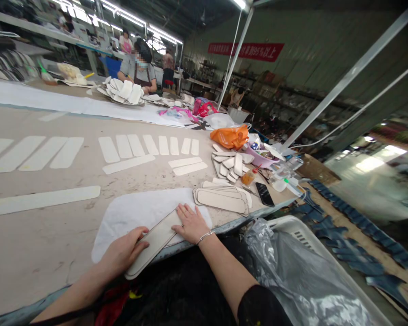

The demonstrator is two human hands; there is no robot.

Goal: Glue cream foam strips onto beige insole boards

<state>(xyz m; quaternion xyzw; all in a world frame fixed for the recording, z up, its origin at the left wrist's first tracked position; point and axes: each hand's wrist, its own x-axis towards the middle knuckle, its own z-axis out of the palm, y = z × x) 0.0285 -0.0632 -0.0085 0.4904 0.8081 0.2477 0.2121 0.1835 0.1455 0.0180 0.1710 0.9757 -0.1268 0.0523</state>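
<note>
A long cream-coloured flat piece with rounded ends (158, 235) lies slantwise at the table's front edge, its near end jutting past the edge. At least one more such piece shows beneath it. My left hand (129, 246) grips its left side, with thumb and fingers bent over the edge. My right hand (190, 222) lies flat near its far end, fingers stretched out and palm down. Both hands are over a white sheet (122, 217) spread on the table. Just beyond my right hand is a stack of similar long pieces (221, 199).
Rows of pale strips (68, 151) lie across the table (54, 244). At right are a pile of small pieces (229, 165), a glue bottle (249, 176), a phone (265, 194) and an orange bag (229, 136). A plastic-lined white crate (292, 222) stands beside me. Someone (139, 68) works opposite.
</note>
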